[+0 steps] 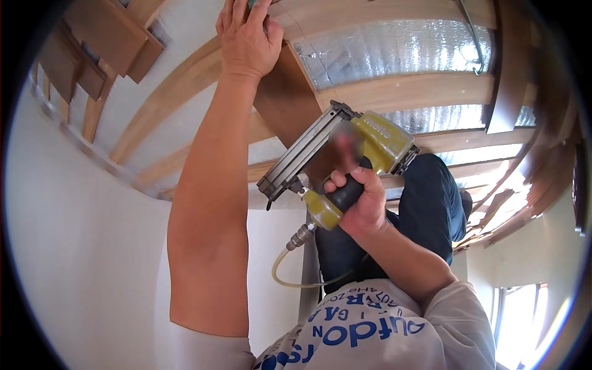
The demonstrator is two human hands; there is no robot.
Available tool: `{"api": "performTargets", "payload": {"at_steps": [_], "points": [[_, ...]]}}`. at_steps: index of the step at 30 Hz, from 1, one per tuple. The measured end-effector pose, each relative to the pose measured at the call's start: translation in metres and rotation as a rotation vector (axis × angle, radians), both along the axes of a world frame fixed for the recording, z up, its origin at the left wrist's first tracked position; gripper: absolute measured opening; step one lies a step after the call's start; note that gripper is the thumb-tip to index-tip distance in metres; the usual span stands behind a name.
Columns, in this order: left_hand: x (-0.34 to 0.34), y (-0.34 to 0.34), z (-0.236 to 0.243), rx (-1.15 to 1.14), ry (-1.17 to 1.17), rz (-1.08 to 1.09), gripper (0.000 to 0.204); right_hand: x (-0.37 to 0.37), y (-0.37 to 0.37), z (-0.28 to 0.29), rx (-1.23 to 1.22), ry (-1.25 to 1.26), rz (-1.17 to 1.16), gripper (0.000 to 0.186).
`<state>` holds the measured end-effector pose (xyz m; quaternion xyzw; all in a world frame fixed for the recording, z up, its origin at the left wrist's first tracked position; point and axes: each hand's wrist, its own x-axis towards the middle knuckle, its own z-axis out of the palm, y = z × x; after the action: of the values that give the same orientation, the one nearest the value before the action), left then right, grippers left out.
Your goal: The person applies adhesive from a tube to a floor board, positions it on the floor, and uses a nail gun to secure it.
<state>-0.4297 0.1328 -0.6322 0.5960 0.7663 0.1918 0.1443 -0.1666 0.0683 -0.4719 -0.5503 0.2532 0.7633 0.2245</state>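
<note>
My right hand [365, 203] grips a yellow-green pneumatic nail gun [385, 143] by its black handle. The gun is tilted, with its long metal magazine [302, 151] on the left. A clear air hose [277, 271] runs from the fitting at the handle's base back toward my body. My left hand [250, 43] reaches far out to the top edge, its fingers bent around a small greenish thing that is mostly hidden and cut off by the frame. Below that hand lies a brown board [287, 92], set across pale wooden strips [407, 89].
Loose brown boards [105, 37] lie at the upper left. Shiny foil sheeting [394, 52] shows between the strips. A metal hook-shaped rod [473, 37] is at the upper right. More stacked boards [530, 179] line the right side, near a bright window [521, 320]. White wall [92, 246] fills the left.
</note>
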Motion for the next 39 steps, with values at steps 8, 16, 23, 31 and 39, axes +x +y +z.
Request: {"api": "performTargets", "payload": {"at_steps": [8, 16, 23, 31, 39], "points": [[-0.001, -0.004, -0.002, -0.053, 0.053, -0.007, 0.054, -0.017, -0.010, -0.007, -0.068, -0.041, -0.018, 0.054], [-0.001, -0.003, -0.004, -0.042, 0.060, -0.024, 0.055, -0.032, -0.003, 0.000, -0.062, -0.090, -0.003, 0.054], [-0.001, -0.005, -0.009, 0.040, 0.074, -0.017, 0.056, -0.035, 0.000, 0.007, -0.068, -0.152, 0.041, 0.050], [0.000, -0.007, -0.008, 0.042, 0.105, -0.024, 0.059, -0.031, -0.005, 0.007, -0.063, -0.154, 0.037, 0.050], [-0.004, -0.008, -0.006, -0.010, 0.096, -0.013, 0.060, -0.012, -0.011, 0.004, -0.097, -0.136, 0.086, 0.049]]}}
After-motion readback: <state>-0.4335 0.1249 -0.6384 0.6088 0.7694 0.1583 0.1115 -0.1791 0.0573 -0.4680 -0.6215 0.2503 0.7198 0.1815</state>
